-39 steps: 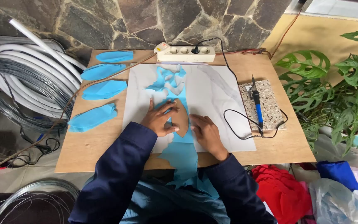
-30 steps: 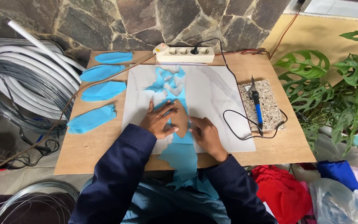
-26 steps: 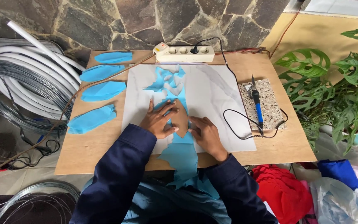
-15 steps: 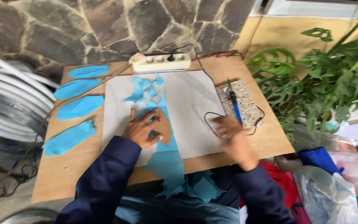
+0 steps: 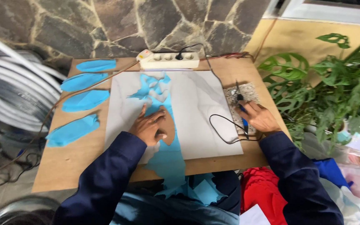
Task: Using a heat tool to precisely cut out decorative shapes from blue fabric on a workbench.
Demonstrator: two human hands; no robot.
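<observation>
My left hand (image 5: 148, 126) presses flat on a brown leaf-shaped template (image 5: 168, 131) laid over a long strip of light blue fabric (image 5: 166, 154). The strip runs down a white marble-patterned board (image 5: 196, 104) and hangs over the table's near edge. My right hand (image 5: 258, 118) rests at the right on a speckled stone tile (image 5: 246, 93), fingers closed around a blue-handled corded hot-tip tool (image 5: 242, 114). The tool's black cord (image 5: 221, 131) loops across the board.
Several cut blue leaf shapes (image 5: 82, 100) lie along the left of the wooden table (image 5: 63, 166). A white power strip (image 5: 169, 60) sits at the back. Coiled grey hoses (image 5: 9, 100) are at left, leafy plants (image 5: 334, 91) at right, red cloth (image 5: 263, 196) below.
My right hand has left the blue fabric and moved right to the stone tile, taking hold of the blue-handled tool. My left hand has stayed on the template. The view has shifted right.
</observation>
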